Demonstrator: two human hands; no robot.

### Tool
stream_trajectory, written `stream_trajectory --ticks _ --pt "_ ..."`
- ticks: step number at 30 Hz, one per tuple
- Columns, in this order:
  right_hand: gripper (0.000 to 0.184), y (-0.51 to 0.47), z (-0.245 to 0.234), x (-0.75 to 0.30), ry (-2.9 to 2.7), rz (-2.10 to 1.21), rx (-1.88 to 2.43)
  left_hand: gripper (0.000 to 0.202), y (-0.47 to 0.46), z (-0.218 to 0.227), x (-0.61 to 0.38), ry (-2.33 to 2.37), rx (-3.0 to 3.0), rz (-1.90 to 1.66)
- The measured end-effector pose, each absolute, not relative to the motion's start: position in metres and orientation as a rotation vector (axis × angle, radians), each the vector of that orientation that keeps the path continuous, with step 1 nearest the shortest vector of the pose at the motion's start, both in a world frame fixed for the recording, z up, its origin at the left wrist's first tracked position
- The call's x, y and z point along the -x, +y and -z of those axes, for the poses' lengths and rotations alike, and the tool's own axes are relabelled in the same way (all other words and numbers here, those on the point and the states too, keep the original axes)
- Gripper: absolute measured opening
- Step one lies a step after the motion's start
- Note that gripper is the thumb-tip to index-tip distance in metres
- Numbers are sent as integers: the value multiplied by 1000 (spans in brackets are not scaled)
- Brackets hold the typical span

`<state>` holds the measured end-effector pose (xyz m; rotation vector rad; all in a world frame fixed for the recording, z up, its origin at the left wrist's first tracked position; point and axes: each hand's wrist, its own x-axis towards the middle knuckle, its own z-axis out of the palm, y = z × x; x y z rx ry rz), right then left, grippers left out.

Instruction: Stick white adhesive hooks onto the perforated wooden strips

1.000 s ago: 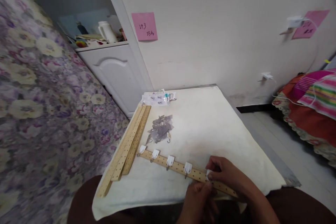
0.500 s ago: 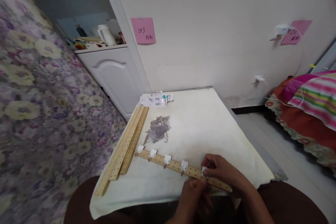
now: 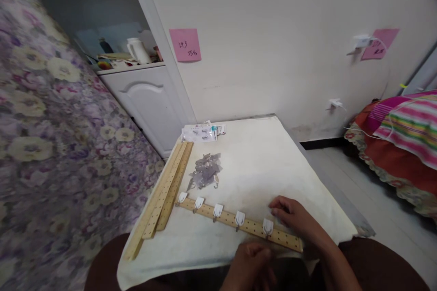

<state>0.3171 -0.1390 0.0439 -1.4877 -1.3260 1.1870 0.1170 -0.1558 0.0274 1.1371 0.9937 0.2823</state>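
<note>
A wooden strip with rows of holes (image 3: 252, 226) lies slantwise across the near part of the cloth-covered table. Several white-backed hooks sit along it, the rightmost hook (image 3: 268, 226) near the strip's right end. My right hand (image 3: 290, 213) hovers just right of that hook, fingers loosely bent, holding nothing. At the table's front edge, below the strip, is my left hand (image 3: 251, 261); its fingers are loosely curled and apart, with nothing seen in them. Beyond the strip lies a pile of hooks in clear grey-looking wrapping (image 3: 206, 171).
More perforated wooden strips (image 3: 167, 186) lie along the table's left side. Flat hook packages (image 3: 200, 132) rest at the far left corner. A floral curtain (image 3: 64, 145) hangs at left, a white cabinet (image 3: 150, 100) behind it, and a bed (image 3: 403, 141) at right.
My right hand has let go of the rightmost hook and moved slightly up and right. My left hand has drawn back from the strip, leaving that hook in full view.
</note>
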Motion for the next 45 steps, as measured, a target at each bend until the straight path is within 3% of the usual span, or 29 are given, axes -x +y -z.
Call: stream_trajectory --ticks 4,12,24,30,38,45 --pt "13 -140 -44 -314 -1324 -1187 1507 22 -146 -51 -99 954 -1334 -199" --pt "18 -138 -31 -312 -1283 -1215 1498 28 -45 -117 -46 1575 -2021 -413" --pt "14 -135 -31 -313 -1274 -1177 1513 31 15 -93 -85 2035 -2277 -88" --pt "16 -130 -37 -313 -1144 -1145 1484 25 -5 -114 -90 1893 -2427 -136" --pt "35 -134 -62 -300 -948 -1274 1103 16 -87 -124 -139 1275 -2839 -316" --pt "28 -142 -66 -301 -955 -1244 1036 18 -106 -110 -155 1008 -2857 -375"
